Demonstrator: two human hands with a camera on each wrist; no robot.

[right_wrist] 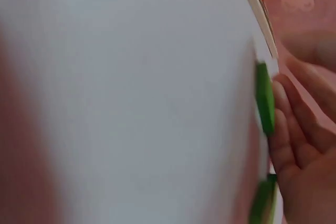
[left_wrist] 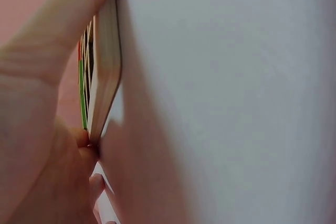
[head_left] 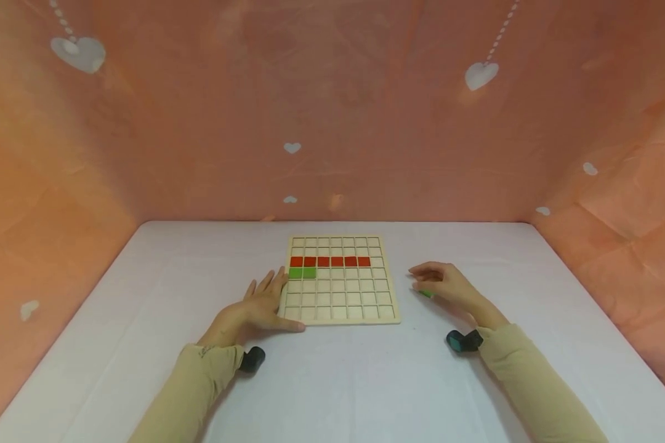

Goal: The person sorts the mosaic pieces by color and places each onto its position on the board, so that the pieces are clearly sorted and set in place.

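A wooden grid board (head_left: 338, 301) lies on the white table, its square cells partly filled. Several red tiles (head_left: 330, 261) make a row across it, with two green tiles (head_left: 302, 272) below at the left. My left hand (head_left: 260, 307) rests spread at the board's left side, fingers at the left edge and thumb at the near corner. To the right of the board, my right hand (head_left: 449, 286) hovers low, fingers loosely bent. Beside those fingers is a loose green tile (right_wrist: 265, 98), and a second green tile (right_wrist: 261, 205) lies closer to the palm.
Black wrist cameras (head_left: 252, 360) sit under both sleeves. A pink cloth backdrop (head_left: 332, 111) with pale hearts stands behind the table (head_left: 343, 381) and along its sides.
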